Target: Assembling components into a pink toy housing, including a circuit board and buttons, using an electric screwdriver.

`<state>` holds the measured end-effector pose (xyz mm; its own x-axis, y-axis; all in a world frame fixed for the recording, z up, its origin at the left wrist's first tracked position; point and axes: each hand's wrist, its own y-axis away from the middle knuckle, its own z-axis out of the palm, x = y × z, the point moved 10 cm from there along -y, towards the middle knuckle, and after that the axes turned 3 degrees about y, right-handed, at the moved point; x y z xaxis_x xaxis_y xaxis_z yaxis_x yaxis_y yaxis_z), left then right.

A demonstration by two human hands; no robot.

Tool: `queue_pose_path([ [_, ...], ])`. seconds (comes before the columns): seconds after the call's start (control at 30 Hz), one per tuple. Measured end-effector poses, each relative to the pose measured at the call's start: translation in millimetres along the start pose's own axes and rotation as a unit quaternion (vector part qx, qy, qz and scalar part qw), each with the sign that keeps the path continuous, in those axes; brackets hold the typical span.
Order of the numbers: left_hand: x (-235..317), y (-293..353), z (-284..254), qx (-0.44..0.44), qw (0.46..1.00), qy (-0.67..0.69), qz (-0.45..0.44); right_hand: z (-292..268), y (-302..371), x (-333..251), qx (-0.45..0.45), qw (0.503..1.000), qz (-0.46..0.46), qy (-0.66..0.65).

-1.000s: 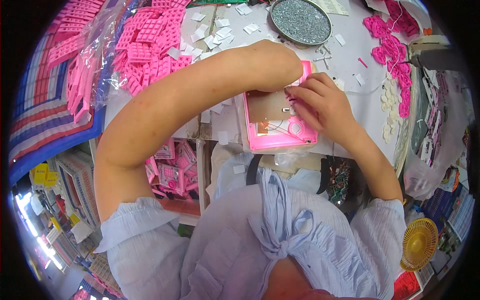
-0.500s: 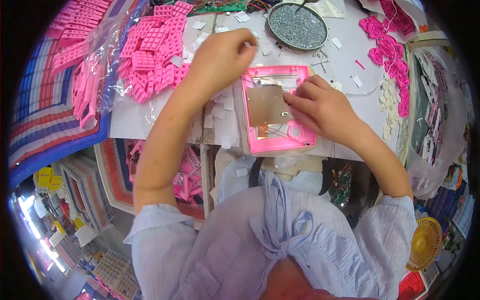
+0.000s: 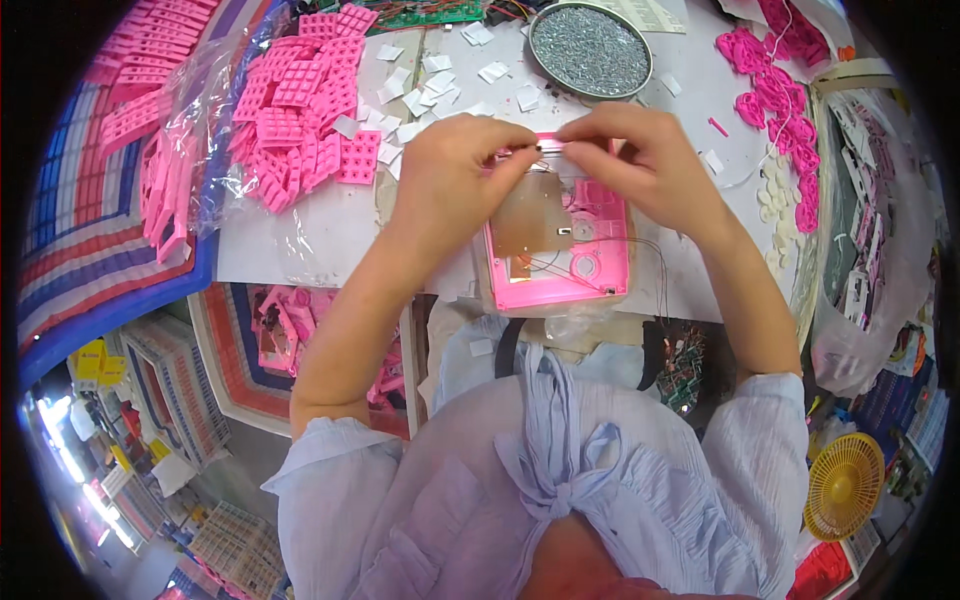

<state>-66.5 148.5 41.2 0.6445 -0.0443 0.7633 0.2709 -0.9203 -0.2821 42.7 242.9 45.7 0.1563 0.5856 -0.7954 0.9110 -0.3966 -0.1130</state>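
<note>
A pink plastic casing [image 3: 520, 292] lies on the white-topped table in front of me, its inner side up. A brownish-grey flat plate [image 3: 522, 212] covers its left half, and thin wires [image 3: 625, 240] run out over its right edge. Both hands meet above the casing's far end. My left hand [image 3: 450, 175] pinches at the far left, where a small dark bit shows by the fingertips. My right hand [image 3: 645, 155] has thumb and forefinger pressed together just beside it. What either hand holds is too small and too covered to make out.
Pink keypad pieces [image 3: 300, 85] are heaped at the left. White paper squares [image 3: 435, 90] lie scattered beyond the casing. A round dish of small metal screws [image 3: 590, 50] stands at the back. Pink loops [image 3: 805, 160] and cream discs [image 3: 775, 190] lie at the right.
My left hand has come down and right from above the scattered squares to the casing's far end. My right hand has moved from the plate's edge up to meet it.
</note>
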Motion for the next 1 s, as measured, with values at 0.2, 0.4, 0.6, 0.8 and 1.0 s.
queue_pose_path([
  [0.2,2.6,9.6,-1.6,0.06,0.998,-0.02,-0.009,24.5,-9.5,13.4,-0.023,0.997,0.043,-0.054],
  [0.4,-7.4,10.1,3.8,0.033,0.996,0.059,-0.055,22.2,-11.2,10.2,0.011,0.997,0.001,-0.071],
  [0.6,-13.4,10.3,8.4,0.009,0.997,0.072,-0.024,15.6,0.0,-7.1,0.073,0.994,-0.071,0.045],
  [0.8,-1.0,14.3,3.9,0.045,0.997,0.006,0.062,10.5,17.1,-17.1,0.066,0.994,-0.077,0.036],
  [1.0,5.5,16.6,4.6,0.04,0.993,-0.026,0.112,14.5,16.7,-18.7,0.009,0.998,-0.063,-0.004],
])
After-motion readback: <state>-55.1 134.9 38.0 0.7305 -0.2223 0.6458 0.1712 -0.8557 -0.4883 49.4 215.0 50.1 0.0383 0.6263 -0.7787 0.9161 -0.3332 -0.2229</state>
